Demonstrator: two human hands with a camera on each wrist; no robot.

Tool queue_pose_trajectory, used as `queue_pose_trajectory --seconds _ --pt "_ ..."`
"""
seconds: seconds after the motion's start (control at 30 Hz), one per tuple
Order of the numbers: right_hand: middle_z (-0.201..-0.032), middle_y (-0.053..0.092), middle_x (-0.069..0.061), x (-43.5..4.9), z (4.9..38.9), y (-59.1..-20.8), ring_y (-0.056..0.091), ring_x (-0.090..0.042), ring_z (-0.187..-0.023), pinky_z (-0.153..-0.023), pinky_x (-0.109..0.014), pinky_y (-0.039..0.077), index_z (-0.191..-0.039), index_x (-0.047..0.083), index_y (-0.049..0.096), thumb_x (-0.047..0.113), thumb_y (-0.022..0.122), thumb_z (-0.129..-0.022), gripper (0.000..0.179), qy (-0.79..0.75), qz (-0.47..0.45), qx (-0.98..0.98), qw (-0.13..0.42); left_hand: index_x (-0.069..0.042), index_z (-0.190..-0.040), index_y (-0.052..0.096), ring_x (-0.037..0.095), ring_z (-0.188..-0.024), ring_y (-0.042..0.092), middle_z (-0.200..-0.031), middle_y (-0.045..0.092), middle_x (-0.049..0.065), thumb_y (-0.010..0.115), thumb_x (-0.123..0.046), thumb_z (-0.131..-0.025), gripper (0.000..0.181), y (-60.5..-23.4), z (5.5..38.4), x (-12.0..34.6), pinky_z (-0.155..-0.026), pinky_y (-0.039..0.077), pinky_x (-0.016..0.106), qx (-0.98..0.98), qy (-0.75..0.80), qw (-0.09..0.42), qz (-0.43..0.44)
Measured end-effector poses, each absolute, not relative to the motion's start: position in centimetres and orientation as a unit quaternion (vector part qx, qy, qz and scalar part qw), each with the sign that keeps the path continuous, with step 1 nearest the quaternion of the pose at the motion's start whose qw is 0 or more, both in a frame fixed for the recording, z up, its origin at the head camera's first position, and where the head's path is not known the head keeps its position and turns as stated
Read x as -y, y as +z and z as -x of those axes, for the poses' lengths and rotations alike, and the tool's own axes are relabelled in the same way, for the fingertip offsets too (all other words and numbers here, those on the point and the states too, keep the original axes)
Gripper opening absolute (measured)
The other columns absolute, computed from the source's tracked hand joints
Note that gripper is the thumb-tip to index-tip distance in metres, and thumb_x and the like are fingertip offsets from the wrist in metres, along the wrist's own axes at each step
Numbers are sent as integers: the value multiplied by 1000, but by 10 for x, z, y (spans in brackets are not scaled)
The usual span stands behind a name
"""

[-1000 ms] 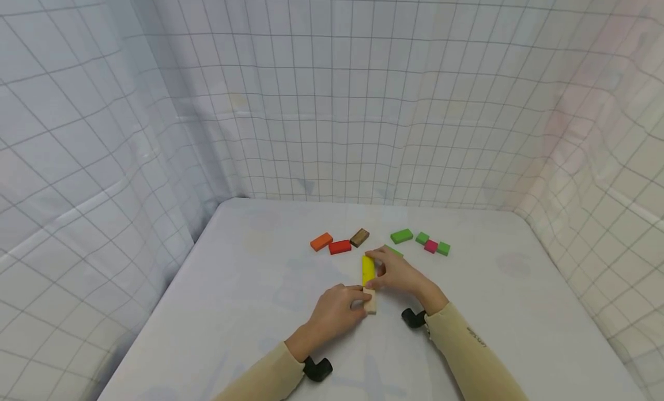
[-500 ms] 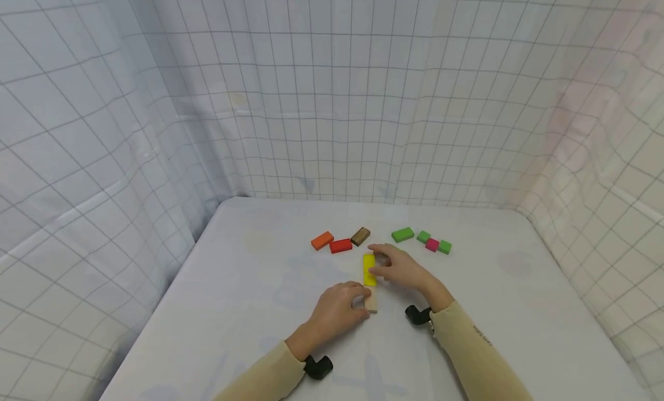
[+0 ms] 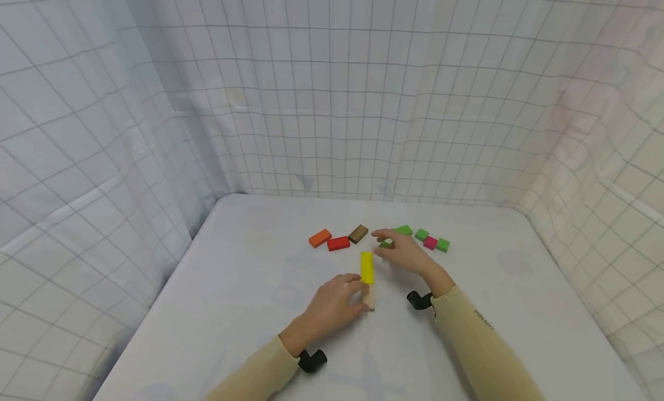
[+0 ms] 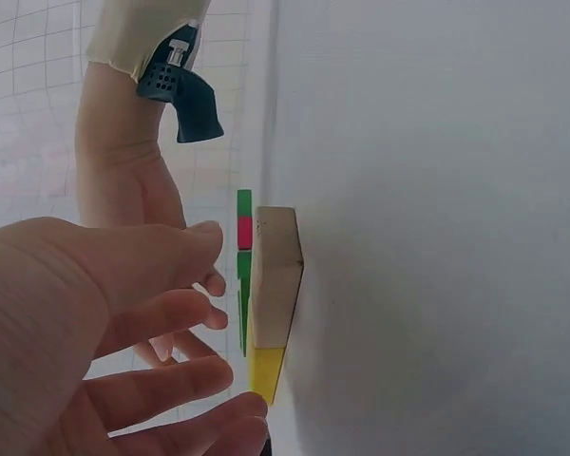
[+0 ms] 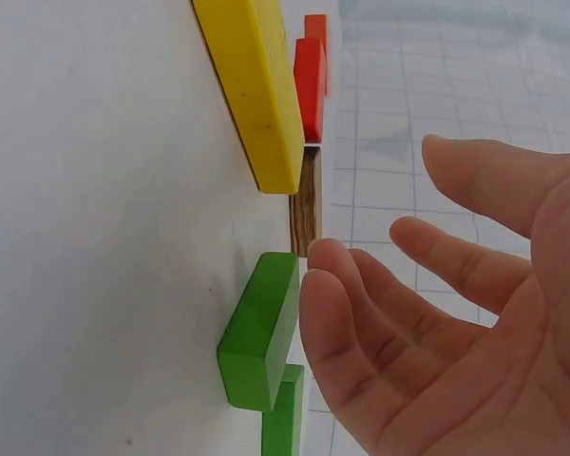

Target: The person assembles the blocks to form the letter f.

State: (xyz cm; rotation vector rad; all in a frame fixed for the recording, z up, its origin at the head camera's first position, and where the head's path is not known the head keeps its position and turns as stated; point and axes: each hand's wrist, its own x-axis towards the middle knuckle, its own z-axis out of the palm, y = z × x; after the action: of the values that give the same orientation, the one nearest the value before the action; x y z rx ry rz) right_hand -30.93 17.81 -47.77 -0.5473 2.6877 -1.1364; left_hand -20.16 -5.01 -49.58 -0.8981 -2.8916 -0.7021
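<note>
A yellow block (image 3: pixel 366 267) and a plain wooden block (image 3: pixel 369 297) lie end to end in one line on the white table. My left hand (image 3: pixel 334 303) hovers right by the plain block, fingers loosely bent; the left wrist view shows a gap between the fingertips and this block (image 4: pixel 277 275). Beyond the yellow block's far end, my right hand (image 3: pixel 407 254) is held over a green block (image 5: pixel 261 328), partly hidden by it in the head view. Thumb and fingers are spread, holding nothing.
Orange (image 3: pixel 320 238), red (image 3: pixel 339 243) and brown (image 3: pixel 358 234) blocks lie at the back. Behind my right hand lies a second green block (image 3: pixel 403 230). Small green (image 3: pixel 442 245) and pink (image 3: pixel 430 242) cubes sit further right. Gridded white curtains (image 3: pixel 332 101) surround the table.
My right hand has let go of the yellow block and moved away from me, toward the green block. My left hand's fingers have eased off the plain wooden block. The blocks stay in place.
</note>
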Motion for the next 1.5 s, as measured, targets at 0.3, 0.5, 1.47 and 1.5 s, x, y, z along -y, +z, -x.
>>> queue_pose_trajectory --seconds 0.3,0.5,1.47,1.5 --pt "-123 66 -9 -165 342 -465 62 -25 -102 -86 -41 52 -138 12 61 28 65 -99 42 -358 209 -909 35 -16 -137 63 23 -130 48 -144 53 10 72 -37 -93 49 -494 213 50 -99 49 41 924 -172 -8 340" --pt "-127 64 -12 -155 363 -462 59 -25 -105 -87 -41 52 -135 9 63 21 65 -99 38 -343 228 -911 33 -13 -143 57 23 -132 45 -146 49 11 70 -41 -94 57 -498 219 45 -96 50 41 927 -133 -10 350" --pt "-135 50 -14 -135 407 -489 49 -31 -122 -100 -50 42 -142 21 59 20 62 -100 42 -288 240 -920 116 -10 -137 62 16 -127 52 -143 52 5 74 -41 -91 57 -499 223 44 -101 46 31 917 -135 -22 375" --pt "-135 50 -13 -137 407 -490 48 -31 -121 -100 -49 42 -141 21 60 20 63 -100 41 -292 240 -918 120 -10 -137 62 16 -126 53 -143 52 5 74 -41 -91 57 -499 223 44 -101 47 31 917 -133 -21 376"
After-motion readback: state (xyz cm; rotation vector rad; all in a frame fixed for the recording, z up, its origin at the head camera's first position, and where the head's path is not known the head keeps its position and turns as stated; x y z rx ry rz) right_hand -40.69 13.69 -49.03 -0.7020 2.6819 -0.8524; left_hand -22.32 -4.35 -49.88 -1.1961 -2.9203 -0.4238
